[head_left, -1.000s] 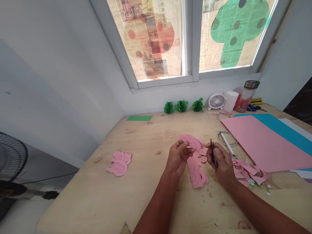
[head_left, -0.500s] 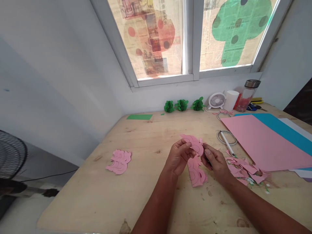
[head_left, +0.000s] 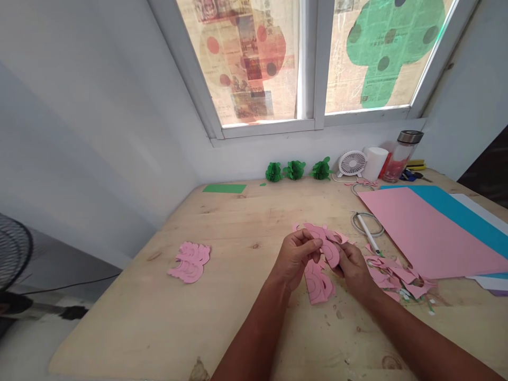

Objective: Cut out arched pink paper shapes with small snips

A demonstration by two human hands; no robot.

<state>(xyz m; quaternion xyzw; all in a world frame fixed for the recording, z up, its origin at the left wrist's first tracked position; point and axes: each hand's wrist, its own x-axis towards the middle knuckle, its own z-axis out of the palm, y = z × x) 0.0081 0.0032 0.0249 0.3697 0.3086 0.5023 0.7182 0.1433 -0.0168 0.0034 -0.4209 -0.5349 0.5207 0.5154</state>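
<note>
Head: pink cutout (head_left: 331,254) pinched by left hand (head_left: 294,255); right hand (head_left: 355,269) opposite.

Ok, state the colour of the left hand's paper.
The paper is pink; head view shows it best.

The cutout (head_left: 331,256) is partly covered by the left hand (head_left: 294,255); some fingertips of the right hand (head_left: 355,270) are hidden, so its full grip cannot be told. The black fan (head_left: 12,251) is cut off by the left edge, the window (head_left: 318,63) by the top, the blue sheet (head_left: 448,211) by the right. The newsprint (head_left: 238,103) is too small to be read.
</note>
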